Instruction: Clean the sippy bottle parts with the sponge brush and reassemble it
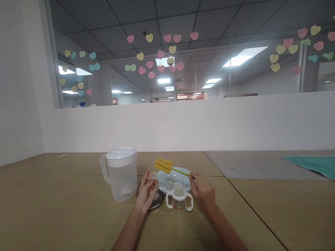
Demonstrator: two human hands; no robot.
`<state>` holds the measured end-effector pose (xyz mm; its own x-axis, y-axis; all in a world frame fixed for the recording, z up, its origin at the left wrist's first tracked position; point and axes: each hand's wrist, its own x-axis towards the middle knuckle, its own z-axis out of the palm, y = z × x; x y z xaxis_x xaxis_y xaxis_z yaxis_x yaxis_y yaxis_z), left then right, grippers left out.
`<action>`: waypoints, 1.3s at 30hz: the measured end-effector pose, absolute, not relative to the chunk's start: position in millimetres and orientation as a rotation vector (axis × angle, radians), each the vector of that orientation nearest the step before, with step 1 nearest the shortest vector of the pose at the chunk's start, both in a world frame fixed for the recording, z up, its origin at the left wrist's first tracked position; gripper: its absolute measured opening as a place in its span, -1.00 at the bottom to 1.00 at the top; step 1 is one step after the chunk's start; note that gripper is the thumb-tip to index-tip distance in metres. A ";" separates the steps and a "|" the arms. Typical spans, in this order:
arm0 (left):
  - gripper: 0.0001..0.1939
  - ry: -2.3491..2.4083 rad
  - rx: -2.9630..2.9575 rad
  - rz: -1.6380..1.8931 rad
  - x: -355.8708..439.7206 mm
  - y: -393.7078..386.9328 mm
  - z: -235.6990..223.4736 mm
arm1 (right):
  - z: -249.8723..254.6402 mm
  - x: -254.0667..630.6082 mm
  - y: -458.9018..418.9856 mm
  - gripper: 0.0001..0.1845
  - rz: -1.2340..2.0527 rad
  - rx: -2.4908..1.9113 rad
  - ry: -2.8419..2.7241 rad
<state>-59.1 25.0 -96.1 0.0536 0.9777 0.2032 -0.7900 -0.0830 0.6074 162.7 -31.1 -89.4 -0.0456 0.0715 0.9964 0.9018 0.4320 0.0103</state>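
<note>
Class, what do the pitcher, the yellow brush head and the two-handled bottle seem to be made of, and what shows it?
Pitcher: probably plastic, satin finish; its walls are cloudy and translucent.
Yellow brush head: likely foam sponge, matte, thick and blocky.
Two-handled bottle: see-through body, plastic or glass, cannot tell; opaque white handles, likely smooth plastic.

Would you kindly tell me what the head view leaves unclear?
Head view:
Dark dish: partly hidden by the left hand.
Pale piece in that hand: too small to identify.
Red print on the bottle: too small to read.
Cloth: cut off by the right edge.
</note>
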 end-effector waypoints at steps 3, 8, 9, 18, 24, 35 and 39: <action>-0.44 0.338 0.716 1.513 -59.4 25.0 -96.8 | -90.1 162.4 -31.7 -0.83 -0.896 -0.874 -1.569; -0.46 0.331 0.710 1.524 -59.8 25.5 -97.4 | -89.4 161.3 -31.4 -0.83 -0.901 -0.851 -1.563; -0.47 0.332 0.705 1.523 -59.8 25.5 -97.3 | -89.5 161.3 -30.9 -0.83 -0.888 -0.856 -1.544; -0.50 0.337 0.689 1.525 -59.6 26.1 -96.6 | -90.8 159.9 -30.1 -0.83 -0.846 -0.858 -1.532; -0.51 0.328 0.693 1.512 -60.4 26.1 -97.3 | -93.7 161.7 -28.2 -0.82 -0.893 -0.883 -1.580; -0.55 0.342 0.648 1.516 -61.0 27.8 -97.3 | -90.2 162.5 -29.0 -0.80 -0.925 -0.948 -1.475; -0.55 0.362 0.639 1.516 -60.9 27.1 -97.1 | -92.7 162.7 -29.1 -0.83 -0.878 -0.950 -1.505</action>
